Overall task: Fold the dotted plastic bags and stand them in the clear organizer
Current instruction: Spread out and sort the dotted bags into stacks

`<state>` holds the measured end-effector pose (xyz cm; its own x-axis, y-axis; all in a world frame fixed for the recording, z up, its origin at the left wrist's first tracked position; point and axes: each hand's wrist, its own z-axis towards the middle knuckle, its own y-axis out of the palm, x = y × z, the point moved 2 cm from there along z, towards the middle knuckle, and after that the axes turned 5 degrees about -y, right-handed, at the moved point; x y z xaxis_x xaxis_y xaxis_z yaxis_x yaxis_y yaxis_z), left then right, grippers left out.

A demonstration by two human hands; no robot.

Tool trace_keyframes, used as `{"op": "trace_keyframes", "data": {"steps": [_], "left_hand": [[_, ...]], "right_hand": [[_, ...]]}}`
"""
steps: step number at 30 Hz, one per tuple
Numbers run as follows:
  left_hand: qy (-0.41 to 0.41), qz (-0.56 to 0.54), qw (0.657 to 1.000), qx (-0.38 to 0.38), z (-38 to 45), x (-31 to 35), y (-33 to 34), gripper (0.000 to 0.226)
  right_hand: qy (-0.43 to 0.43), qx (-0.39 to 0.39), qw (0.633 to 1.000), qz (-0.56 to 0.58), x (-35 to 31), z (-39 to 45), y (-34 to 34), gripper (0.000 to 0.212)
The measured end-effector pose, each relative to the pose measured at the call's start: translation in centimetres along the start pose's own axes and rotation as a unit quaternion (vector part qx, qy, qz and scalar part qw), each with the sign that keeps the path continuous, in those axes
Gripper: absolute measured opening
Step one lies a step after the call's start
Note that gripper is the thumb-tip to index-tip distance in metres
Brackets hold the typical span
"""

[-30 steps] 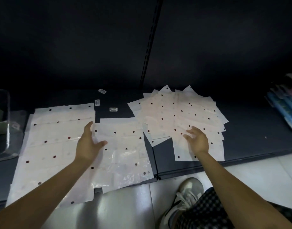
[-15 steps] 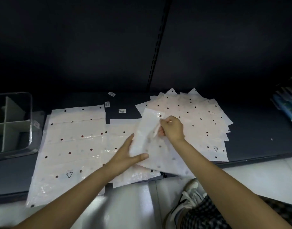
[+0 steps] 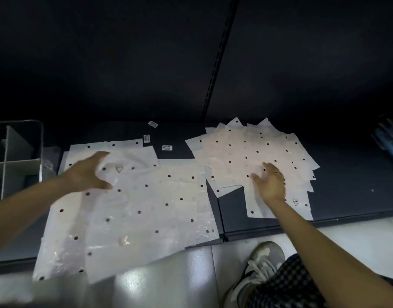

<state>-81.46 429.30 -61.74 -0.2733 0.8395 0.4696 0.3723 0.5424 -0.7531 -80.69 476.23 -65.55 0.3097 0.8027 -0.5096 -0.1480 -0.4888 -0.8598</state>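
Observation:
Several white dotted plastic bags lie spread flat on the left of the dark shelf, overhanging its front edge. My left hand is at their far left, blurred, thumb and fingers around the edge of the top dotted bag with a triangle mark. A fanned pile of dotted bags lies to the right, and my right hand rests on it with fingers spread. The clear organizer with grey dividers stands at the far left; its visible compartments look empty.
Three small label stickers lie on the dark shelf behind the bags. Blue packs sit at the right edge. A slotted upright runs up the dark back wall. My shoe is on the pale floor below.
My right hand passed one bag off the right pile to my left hand. The left hand carried it left onto the spread. My right hand went back to the pile.

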Motion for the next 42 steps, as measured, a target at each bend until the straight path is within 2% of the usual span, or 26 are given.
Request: {"op": "trace_keyframes", "data": {"steps": [3,6,8,10,12,15,17,18,19,21,23,26,30,31,32,33,34,36,37,39,42], "left_hand": [[-0.014,0.049,0.995,0.086,2.1,-2.3,-1.4,0.092],[-0.029,0.103,0.981,0.159,2.9,-3.8,-1.7,0.096],[0.006,0.164,0.958,0.237,2.5,-4.1,-1.3,0.100],[0.065,0.203,0.934,0.286,1.6,-3.5,-0.2,0.097],[0.131,0.188,0.935,0.271,0.4,-1.9,1.6,0.082],[0.200,0.093,0.957,0.187,-1.7,0.8,5.0,0.062],[0.200,-0.022,0.972,0.118,-3.3,2.9,7.1,0.057],[0.189,-0.089,0.974,0.083,-4.1,4.0,8.2,0.057],[0.177,-0.155,0.971,0.044,-4.7,5.1,9.3,0.059],[0.149,-0.263,0.952,-0.047,-5.9,7.3,11.3,0.069],[0.125,-0.318,0.933,-0.108,-6.5,9.1,12.9,0.084],[0.093,-0.339,0.933,-0.076,-6.4,10.2,13.7,0.090],[0.075,-0.328,0.942,0.001,-5.5,10.2,13.3,0.063],[0.073,-0.325,0.943,0.016,-5.2,10.2,13.2,0.056],[0.064,-0.324,0.944,0.029,-4.9,10.1,13.1,0.052],[0.048,-0.322,0.945,0.038,-4.6,9.9,12.9,0.051],[0.031,-0.319,0.946,0.043,-4.2,9.6,12.7,0.052],[0.002,-0.305,0.951,0.050,-3.4,8.9,12.2,0.056],[-0.008,-0.291,0.955,0.058,-3.1,8.5,11.8,0.059],[-0.014,-0.249,0.964,0.092,-2.6,7.5,11.1,0.063],[0.022,-0.186,0.971,0.148,-2.4,6.3,10.5,0.063]], "right_hand": [[0.027,-0.035,0.996,-0.081,3.1,1.1,-0.3,0.059],[0.005,-0.009,0.996,-0.091,3.8,1.6,-0.2,0.039],[0.016,0.027,0.998,-0.062,3.7,1.8,-0.3,0.025],[0.025,0.039,0.998,-0.052,3.5,1.8,-0.5,0.022],[0.002,0.042,0.997,-0.058,2.6,1.6,-0.6,0.025],[-0.058,0.036,0.996,-0.057,-0.6,0.6,-0.1,0.029],[-0.058,0.007,0.998,0.021,-4.0,-0.6,0.9,0.028],[-0.034,-0.017,0.995,0.094,-5.9,-1.4,1.5,0.027],[0.011,-0.045,0.982,0.182,-7.8,-2.3,2.2,0.023],[0.131,-0.120,0.920,0.350,-11.2,-4.5,3.8,0.016],[0.191,-0.192,0.863,0.426,-13.8,-6.6,4.9,0.013],[0.196,-0.256,0.815,0.482,-15.7,-8.4,5.5,0.013],[0.212,-0.296,0.727,0.582,-16.1,-8.8,5.3,0.018],[0.203,-0.301,0.722,0.590,-16.1,-8.5,5.1,0.024],[0.184,-0.302,0.734,0.580,-16.1,-7.9,5.0,0.031],[0.152,-0.288,0.771,0.547,-15.7,-7.0,4.9,0.035],[0.116,-0.252,0.825,0.491,-15.0,-6.0,4.6,0.035],[0.051,-0.129,0.930,0.340,-12.1,-3.6,3.5,0.029],[0.033,-0.071,0.958,0.276,-10.1,-2.5,2.8,0.025],[0.027,-0.002,0.981,0.195,-5.4,-0.7,1.4,0.026],[0.028,0.030,0.998,0.045,1.2,1.3,-0.1,0.042]]}}
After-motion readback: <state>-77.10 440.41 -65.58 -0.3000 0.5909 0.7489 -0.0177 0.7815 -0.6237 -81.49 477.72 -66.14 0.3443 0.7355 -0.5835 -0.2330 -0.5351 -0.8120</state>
